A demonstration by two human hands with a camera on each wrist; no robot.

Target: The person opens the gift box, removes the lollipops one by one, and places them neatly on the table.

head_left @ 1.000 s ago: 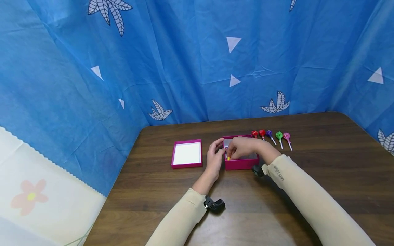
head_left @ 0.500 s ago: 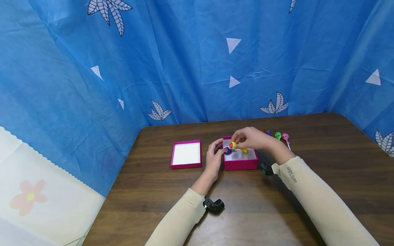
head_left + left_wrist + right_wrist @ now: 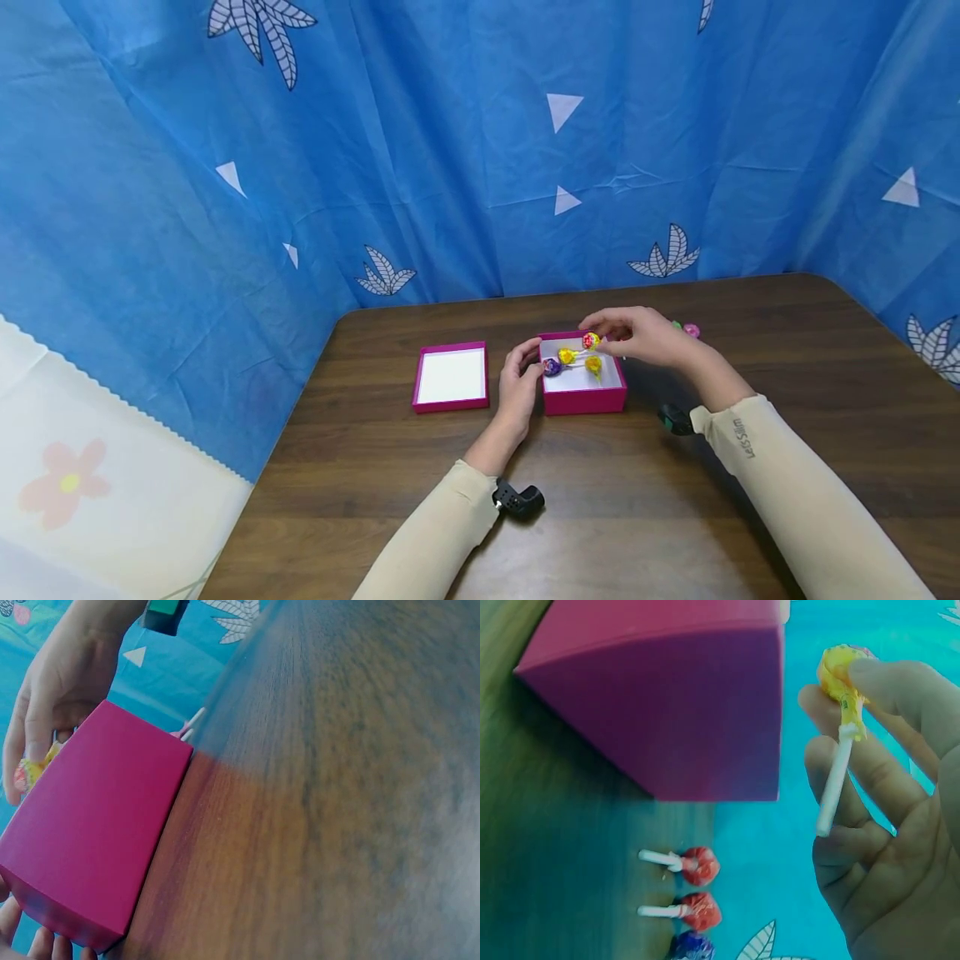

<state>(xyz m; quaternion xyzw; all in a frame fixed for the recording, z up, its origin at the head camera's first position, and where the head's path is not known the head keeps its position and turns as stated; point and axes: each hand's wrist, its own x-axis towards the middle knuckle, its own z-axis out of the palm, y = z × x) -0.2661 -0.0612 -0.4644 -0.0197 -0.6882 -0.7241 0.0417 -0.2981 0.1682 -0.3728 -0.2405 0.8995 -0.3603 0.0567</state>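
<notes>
1. Thumb and forefinger of the right hand [image 3: 651, 335] are pinching a yellow-and-red lollipop [image 3: 838, 673] above the box [image 3: 583, 403].
2. This step is apparently transferring it, direction unclear; the next move is calling for a steady pinch.
3. The left hand [image 3: 517, 385], thumb and fingers apart, is resting against the box's left wall.
4. The smooth pink box is holding three crinkly-wrapped, ball-headed lollipops [image 3: 567, 356].

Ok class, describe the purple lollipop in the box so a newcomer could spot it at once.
On the brown table stands an open magenta box. Inside it, beside the left hand, lies the purple lollipop, its dark wrapper setting it apart from the two yellow lollipops there.
</notes>
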